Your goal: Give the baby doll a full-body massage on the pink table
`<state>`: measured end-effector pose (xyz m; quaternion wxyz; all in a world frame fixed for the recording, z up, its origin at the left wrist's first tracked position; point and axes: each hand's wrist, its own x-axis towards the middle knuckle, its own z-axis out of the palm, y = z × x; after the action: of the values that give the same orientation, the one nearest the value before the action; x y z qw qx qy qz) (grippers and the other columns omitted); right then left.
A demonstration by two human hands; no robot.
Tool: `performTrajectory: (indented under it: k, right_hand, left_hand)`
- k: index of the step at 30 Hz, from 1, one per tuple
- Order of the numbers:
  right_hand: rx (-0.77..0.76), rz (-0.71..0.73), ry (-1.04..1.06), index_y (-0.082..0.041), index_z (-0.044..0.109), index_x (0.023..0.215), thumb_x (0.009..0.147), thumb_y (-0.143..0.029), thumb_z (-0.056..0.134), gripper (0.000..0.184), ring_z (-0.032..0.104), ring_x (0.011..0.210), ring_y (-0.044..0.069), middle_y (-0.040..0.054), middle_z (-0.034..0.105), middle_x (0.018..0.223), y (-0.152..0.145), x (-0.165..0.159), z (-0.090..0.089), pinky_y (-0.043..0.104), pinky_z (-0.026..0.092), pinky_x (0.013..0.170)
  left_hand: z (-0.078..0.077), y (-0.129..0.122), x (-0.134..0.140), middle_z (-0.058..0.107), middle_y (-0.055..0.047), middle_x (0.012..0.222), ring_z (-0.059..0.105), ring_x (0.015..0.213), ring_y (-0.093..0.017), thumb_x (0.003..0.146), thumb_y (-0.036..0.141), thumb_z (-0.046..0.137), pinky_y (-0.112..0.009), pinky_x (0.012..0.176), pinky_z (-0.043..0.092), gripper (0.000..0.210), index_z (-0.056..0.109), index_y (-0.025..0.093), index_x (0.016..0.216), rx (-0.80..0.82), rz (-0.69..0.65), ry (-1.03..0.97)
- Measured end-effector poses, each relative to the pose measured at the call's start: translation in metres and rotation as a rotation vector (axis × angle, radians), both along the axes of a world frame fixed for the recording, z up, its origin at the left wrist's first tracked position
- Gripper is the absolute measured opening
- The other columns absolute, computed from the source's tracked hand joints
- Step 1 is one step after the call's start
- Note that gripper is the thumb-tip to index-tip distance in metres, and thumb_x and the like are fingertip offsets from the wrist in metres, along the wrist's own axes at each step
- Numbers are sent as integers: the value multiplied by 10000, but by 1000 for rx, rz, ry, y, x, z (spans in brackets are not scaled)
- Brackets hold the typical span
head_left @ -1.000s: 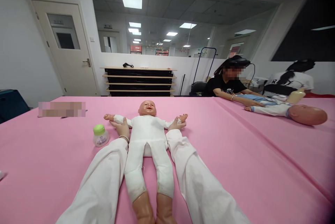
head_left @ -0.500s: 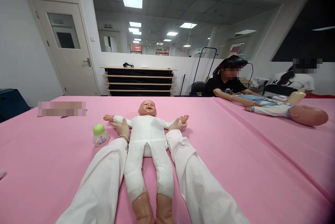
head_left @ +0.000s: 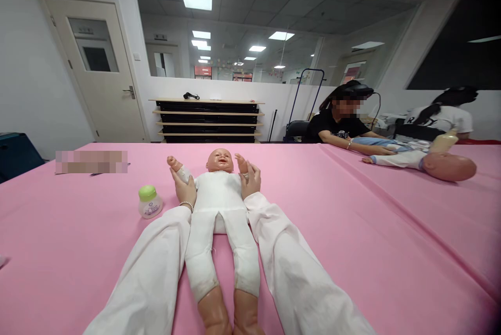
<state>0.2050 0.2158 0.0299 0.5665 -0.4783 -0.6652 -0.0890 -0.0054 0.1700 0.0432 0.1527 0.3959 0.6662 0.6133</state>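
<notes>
A baby doll with a white cloth body lies on its back, head away from me and feet toward me. My left hand is closed around the doll's arm on the left side, which is bent upward. Around the doll's other arm, also raised and close to its head, my right hand is closed. Both doll hands stick out above my fingers. To the left of my left hand stands a small jar with a green lid.
A pink cloth covers the table. At the right, a co-worker in black handles another doll, near a pale bottle. A second person sits behind. Low shelves stand beyond the table.
The doll's arms, spread out sideways before, are now lifted and drawn inward by my hands, the right one more so. The co-worker's doll has shifted a little left.
</notes>
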Motion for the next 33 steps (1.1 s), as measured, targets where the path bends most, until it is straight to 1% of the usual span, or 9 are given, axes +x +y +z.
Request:
performTrajectory:
  k: [4,9,12,16,20,24,28,33]
  right_hand:
    - [-61,81,-198,-243,532,1206,822,-189,467,394,480,1067,240,96,508,1124,-2,-5,1,394,413,912]
    - [-51,127,-262,-304,553,1180,822,-187,489,382,510,990,214,62,552,1049,-8,-8,7,374,418,877]
    - [-35,158,-303,-335,546,1179,836,-177,478,384,508,991,202,42,566,1038,-12,-8,11,364,404,885]
    - [-30,196,-360,-318,533,1198,857,-188,456,372,506,988,196,38,573,1050,-14,-9,15,351,394,887]
    - [-72,212,-405,-291,493,1242,850,-270,485,393,491,1006,220,58,561,1088,-15,-9,16,374,393,880]
    - [-54,248,-404,-290,524,1210,846,-314,487,366,479,1025,221,54,545,1114,-15,-7,14,384,385,894]
    - [-24,264,-386,-294,569,1159,857,-278,463,321,483,1008,210,50,555,1083,-16,-7,14,375,386,891]
    - [-33,260,-376,-301,559,1170,859,-274,450,330,490,1001,208,53,555,1075,-16,-9,14,374,395,890]
  left_hand:
    - [-1,3,0,494,-115,1230,509,1085,-282,810,202,508,-392,857,417,711,139,212,1417,32,-109,152]
    - [-10,14,-1,513,-94,1115,479,1079,-217,809,115,424,-353,940,386,574,330,231,1363,122,-233,372]
    - [-13,17,-1,503,-74,1105,461,1077,-197,771,36,373,-343,949,382,588,416,267,1311,132,-258,479]
    - [-12,15,0,477,-58,1148,435,1084,-203,705,-32,343,-350,940,379,675,458,307,1277,74,-256,583]
    - [-9,13,1,466,-57,1160,422,1081,-221,658,-57,349,-368,933,375,723,481,330,1255,46,-259,668]
    - [-7,12,1,469,-58,1170,416,1058,-237,662,-49,361,-383,914,377,709,491,330,1247,39,-261,726]
    - [-5,11,1,488,-59,1160,421,1030,-245,675,-42,356,-391,897,380,675,516,315,1226,41,-270,742]
    - [-6,11,1,489,-55,1156,427,1037,-247,680,-41,362,-389,904,373,673,510,318,1230,40,-277,727]
